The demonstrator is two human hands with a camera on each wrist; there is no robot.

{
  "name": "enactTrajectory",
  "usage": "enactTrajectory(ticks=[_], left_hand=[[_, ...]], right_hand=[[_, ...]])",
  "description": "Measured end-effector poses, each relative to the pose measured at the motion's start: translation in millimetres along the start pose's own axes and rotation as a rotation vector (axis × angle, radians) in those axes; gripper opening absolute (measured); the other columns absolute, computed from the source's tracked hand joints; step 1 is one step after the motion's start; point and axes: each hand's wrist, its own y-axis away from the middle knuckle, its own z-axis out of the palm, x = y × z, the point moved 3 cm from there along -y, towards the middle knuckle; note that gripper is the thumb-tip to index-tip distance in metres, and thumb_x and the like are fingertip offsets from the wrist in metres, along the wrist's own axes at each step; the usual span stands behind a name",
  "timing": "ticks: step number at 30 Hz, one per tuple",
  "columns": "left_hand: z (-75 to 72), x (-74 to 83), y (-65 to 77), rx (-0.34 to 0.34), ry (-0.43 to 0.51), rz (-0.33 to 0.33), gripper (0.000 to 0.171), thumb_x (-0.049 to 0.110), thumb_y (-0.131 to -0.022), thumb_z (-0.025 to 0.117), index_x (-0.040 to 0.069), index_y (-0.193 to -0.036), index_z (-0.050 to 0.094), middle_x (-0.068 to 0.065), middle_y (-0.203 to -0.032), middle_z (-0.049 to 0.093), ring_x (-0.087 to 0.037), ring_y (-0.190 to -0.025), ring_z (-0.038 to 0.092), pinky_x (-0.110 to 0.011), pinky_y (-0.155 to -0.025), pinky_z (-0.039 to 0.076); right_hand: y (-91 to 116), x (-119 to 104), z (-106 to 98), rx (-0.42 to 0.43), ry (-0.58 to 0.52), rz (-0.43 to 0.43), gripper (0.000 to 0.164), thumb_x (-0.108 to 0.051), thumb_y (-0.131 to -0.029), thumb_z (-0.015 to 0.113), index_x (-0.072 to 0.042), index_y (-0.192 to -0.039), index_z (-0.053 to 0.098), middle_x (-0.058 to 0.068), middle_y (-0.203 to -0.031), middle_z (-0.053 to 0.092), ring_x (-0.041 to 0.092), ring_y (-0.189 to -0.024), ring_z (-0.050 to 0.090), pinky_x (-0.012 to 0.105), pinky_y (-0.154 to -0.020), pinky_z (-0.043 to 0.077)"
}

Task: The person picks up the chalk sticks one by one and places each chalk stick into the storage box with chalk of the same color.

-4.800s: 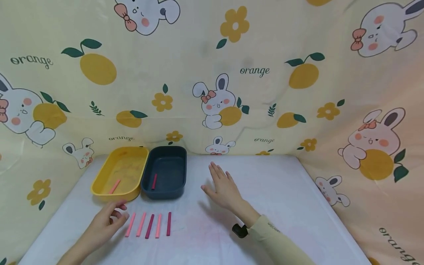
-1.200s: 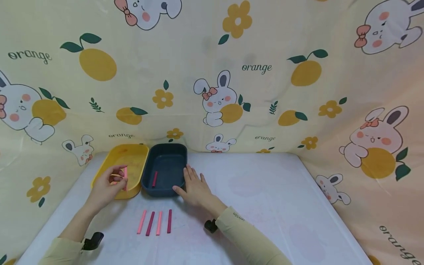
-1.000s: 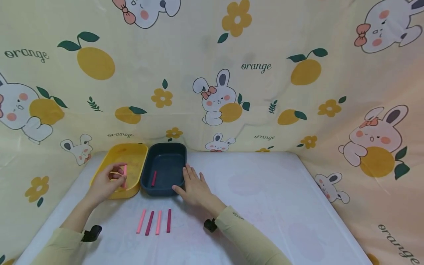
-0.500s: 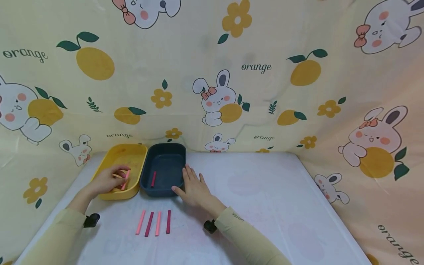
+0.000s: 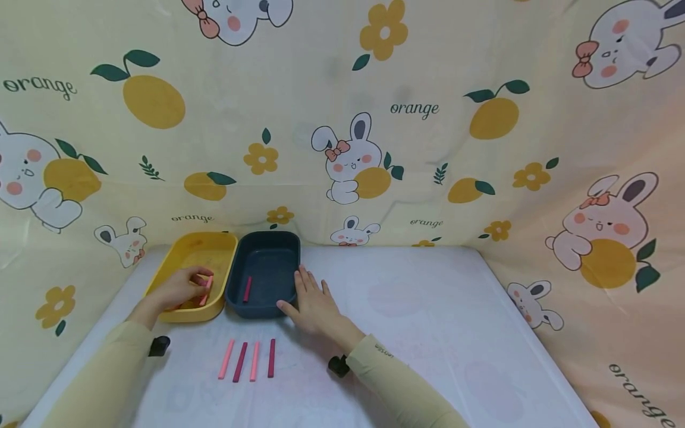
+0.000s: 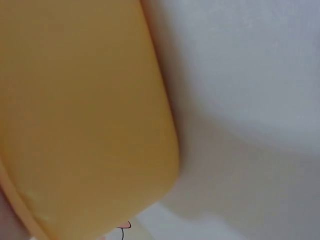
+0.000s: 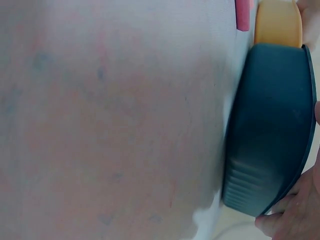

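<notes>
My left hand reaches over the near left rim of a yellow bin, holding a slim pink stick low inside it. Its fingers partly cover the stick. The left wrist view is mostly filled by the yellow bin's outer wall. My right hand, fingers extended, rests against the right side of a navy bin. Its fingertips are at that bin's rim in the right wrist view. A dark red stick lies in the navy bin.
In front of the bins several sticks lie in a row on the white tabletop: a pink stick, a dark red stick, another pink stick and another dark red stick. A patterned cloth stands behind.
My left hand has taken the leftmost pink stick from the row, carried it over the yellow bin and lowered it inside. My right hand has moved left to the navy bin.
</notes>
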Motion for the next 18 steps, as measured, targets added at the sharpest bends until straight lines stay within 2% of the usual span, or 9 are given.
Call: enactTrajectory(ticks=[11,18], left_hand=[[5.0,-0.2,-5.6,0.026,-0.034,0.006,0.043,0.000,-0.097,0.065,-0.011,-0.136,0.053,-0.021,-0.107,0.060,-0.025,-0.085,0.059,-0.031,-0.072,0.055],[4.2,-3.5,-9.9,0.029,-0.115,0.004,0.039,0.004,-0.097,0.068,-0.010,-0.133,0.060,-0.020,-0.108,0.063,-0.027,-0.090,0.059,-0.030,-0.076,0.053]], right_hand=[[0.8,-1.2,-2.0,0.008,-0.004,0.001,0.092,-0.068,-0.103,0.039,-0.006,-0.166,0.014,0.008,-0.175,0.007,0.026,-0.160,0.014,0.058,-0.125,0.015],[0.8,-1.0,0.3,-0.004,-0.009,0.006,0.092,-0.068,-0.103,0.038,-0.007,-0.167,0.012,0.007,-0.175,0.005,0.025,-0.160,0.013,0.057,-0.126,0.014]])
